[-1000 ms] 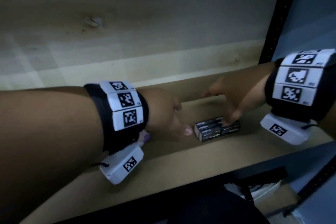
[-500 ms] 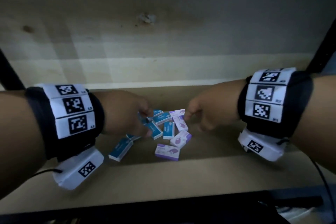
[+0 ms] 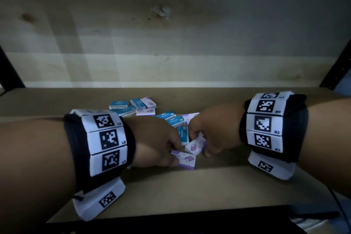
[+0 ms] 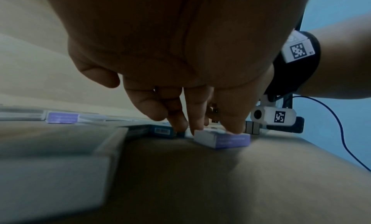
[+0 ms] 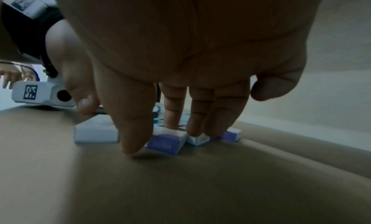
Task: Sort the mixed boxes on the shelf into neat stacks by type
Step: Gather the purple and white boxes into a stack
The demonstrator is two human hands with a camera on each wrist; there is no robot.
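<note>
Dim light; pale wooden back panel [image 3: 171, 43] between black shelf uprights [image 3: 340, 66].

Bare forearms, each wearing a black wristband with white marker tiles

The left wristband [image 3: 100, 148], at lower left of the head view, carries three black-and-white coded tiles; the right wristband [image 3: 271, 125], at right, does likewise. A white camera housing [image 3: 98, 199] with its own marker hangs under each wrist, and a thin dark cable [image 4: 341, 132] trails from the right one.
</note>
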